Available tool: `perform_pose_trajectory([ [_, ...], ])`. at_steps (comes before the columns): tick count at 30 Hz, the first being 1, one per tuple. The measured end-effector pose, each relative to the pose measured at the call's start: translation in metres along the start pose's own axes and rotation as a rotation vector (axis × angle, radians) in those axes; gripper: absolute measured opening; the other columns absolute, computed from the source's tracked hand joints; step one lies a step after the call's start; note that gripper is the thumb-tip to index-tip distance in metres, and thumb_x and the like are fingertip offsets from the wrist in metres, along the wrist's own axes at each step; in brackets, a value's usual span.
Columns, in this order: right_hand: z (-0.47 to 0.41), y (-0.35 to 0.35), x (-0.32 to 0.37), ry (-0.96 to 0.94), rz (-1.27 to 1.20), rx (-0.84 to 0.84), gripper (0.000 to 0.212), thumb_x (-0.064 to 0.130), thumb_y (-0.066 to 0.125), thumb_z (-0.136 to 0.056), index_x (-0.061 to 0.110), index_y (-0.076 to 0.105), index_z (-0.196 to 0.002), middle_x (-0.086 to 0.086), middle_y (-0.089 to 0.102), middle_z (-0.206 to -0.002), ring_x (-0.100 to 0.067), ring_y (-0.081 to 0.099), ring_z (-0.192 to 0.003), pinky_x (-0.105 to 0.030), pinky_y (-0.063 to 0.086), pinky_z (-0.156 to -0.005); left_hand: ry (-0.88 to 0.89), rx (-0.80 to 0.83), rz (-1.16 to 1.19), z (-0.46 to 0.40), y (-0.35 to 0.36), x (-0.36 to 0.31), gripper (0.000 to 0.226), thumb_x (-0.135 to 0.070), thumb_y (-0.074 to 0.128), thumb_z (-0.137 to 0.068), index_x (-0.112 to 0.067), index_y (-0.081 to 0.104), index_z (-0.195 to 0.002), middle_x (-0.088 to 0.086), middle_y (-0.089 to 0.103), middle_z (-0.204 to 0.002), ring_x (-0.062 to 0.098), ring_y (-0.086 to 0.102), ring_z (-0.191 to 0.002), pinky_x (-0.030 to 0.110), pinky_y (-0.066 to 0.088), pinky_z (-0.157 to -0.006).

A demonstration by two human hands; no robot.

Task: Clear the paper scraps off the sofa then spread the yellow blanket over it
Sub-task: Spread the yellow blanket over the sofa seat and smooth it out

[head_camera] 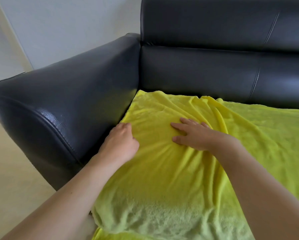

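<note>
Currently the spreading step is in hand: the yellow blanket (180, 170) lies over the seat of the sofa (214, 70), and no paper scraps are in view. My left hand (121, 144) has curled fingers pinching the blanket edge beside the armrest (63, 101). My right hand (195, 134) presses flat, fingers extended. Next move, as I judge it: smooth the ridged fold toward the backrest.
</note>
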State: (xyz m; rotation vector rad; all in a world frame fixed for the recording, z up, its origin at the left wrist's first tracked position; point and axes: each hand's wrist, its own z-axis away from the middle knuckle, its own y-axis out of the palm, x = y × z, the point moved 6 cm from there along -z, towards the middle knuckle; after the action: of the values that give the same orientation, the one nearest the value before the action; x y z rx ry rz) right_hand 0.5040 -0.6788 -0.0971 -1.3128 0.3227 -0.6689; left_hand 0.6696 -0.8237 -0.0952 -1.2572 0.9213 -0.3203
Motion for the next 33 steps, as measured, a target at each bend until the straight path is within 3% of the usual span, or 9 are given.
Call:
perform_pose_trajectory([
  [4,0.001,-0.015,0.007,0.007,-0.009,-0.114,0.061,0.043,0.051,-0.093,0.035,0.027,-0.149,0.003,0.01,-0.161,-0.02,0.013,-0.146,-0.045,0.006,-0.117,-0.055,0.019,-0.079,0.003,0.0,-0.004,0.035,-0.015,0.04,-0.091,-0.002,0.049,-0.122,0.017,0.045,-0.134,0.036,0.044,-0.124,0.041,0.036,-0.101],
  [7,0.002,-0.015,0.037,-0.133,-0.059,-0.227,0.066,0.046,0.049,-0.094,0.035,0.018,-0.151,0.006,0.005,-0.161,-0.017,0.01,-0.147,-0.043,0.004,-0.118,0.087,-0.048,-0.116,0.001,0.003,-0.01,0.037,-0.011,0.044,-0.091,0.0,0.051,-0.126,0.016,0.04,-0.142,0.032,0.034,-0.135,0.037,0.028,-0.112],
  [10,-0.001,0.007,0.047,-0.149,-0.052,-0.034,0.072,0.06,0.042,-0.093,0.038,0.008,-0.152,0.009,-0.001,-0.161,-0.013,0.0,-0.147,-0.044,-0.002,-0.118,0.115,-0.009,-0.065,0.0,0.007,-0.004,0.046,-0.014,0.038,-0.098,-0.002,0.041,-0.142,0.01,0.031,-0.154,0.024,0.027,-0.143,0.032,0.021,-0.116],
  [13,0.0,0.006,0.038,-0.126,-0.02,0.056,0.075,0.061,0.045,-0.091,0.039,0.006,-0.152,0.011,-0.004,-0.161,-0.012,-0.005,-0.147,-0.042,-0.005,-0.117,0.087,0.044,-0.053,0.002,0.013,0.003,0.053,-0.028,0.031,-0.104,-0.005,0.027,-0.152,0.008,0.022,-0.16,0.022,0.018,-0.147,0.032,0.014,-0.118],
  [17,0.009,-0.004,0.028,-0.044,-0.026,0.173,0.085,0.06,0.055,-0.087,0.042,0.003,-0.151,0.016,-0.007,-0.16,-0.016,-0.001,-0.147,-0.042,0.003,-0.117,0.149,-0.118,-0.19,0.012,0.006,-0.009,0.041,-0.024,0.036,-0.101,-0.004,0.049,-0.134,0.011,0.039,-0.146,0.03,0.036,-0.134,0.038,0.03,-0.111],
  [19,0.013,-0.008,0.026,-0.012,-0.003,0.19,0.088,0.059,0.058,-0.086,0.039,0.004,-0.152,0.016,-0.007,-0.16,-0.015,0.002,-0.147,-0.042,0.01,-0.117,0.093,-0.114,-0.226,0.018,0.002,-0.011,0.036,-0.022,0.038,-0.098,-0.006,0.053,-0.126,0.013,0.04,-0.142,0.034,0.04,-0.126,0.042,0.037,-0.104],
  [24,0.015,-0.019,0.031,0.05,0.171,0.189,0.083,0.05,0.057,-0.091,0.026,0.008,-0.154,0.008,-0.003,-0.161,-0.023,0.015,-0.146,-0.042,0.022,-0.113,-0.014,0.061,-0.293,0.027,0.015,-0.014,0.047,-0.025,0.024,-0.099,-0.003,0.041,-0.137,0.017,0.037,-0.142,0.04,0.035,-0.129,0.049,0.031,-0.109],
  [28,0.015,-0.017,0.034,0.08,0.229,0.207,0.083,0.047,0.057,-0.092,0.025,0.007,-0.154,0.005,-0.004,-0.162,-0.028,0.02,-0.144,-0.044,0.026,-0.113,-0.028,0.157,-0.33,0.042,0.022,-0.014,0.067,-0.048,0.017,-0.102,-0.009,0.012,-0.155,0.011,0.009,-0.162,0.042,0.014,-0.144,0.055,0.021,-0.114],
  [33,0.009,-0.016,0.034,0.104,0.274,0.204,0.083,0.048,0.059,-0.09,0.025,0.009,-0.154,0.004,-0.001,-0.162,-0.031,0.028,-0.141,-0.045,0.031,-0.11,-0.073,0.253,-0.412,0.065,0.02,-0.015,0.081,-0.072,0.011,-0.092,-0.026,-0.004,-0.157,0.003,0.002,-0.163,0.043,0.014,-0.142,0.064,0.034,-0.103],
])
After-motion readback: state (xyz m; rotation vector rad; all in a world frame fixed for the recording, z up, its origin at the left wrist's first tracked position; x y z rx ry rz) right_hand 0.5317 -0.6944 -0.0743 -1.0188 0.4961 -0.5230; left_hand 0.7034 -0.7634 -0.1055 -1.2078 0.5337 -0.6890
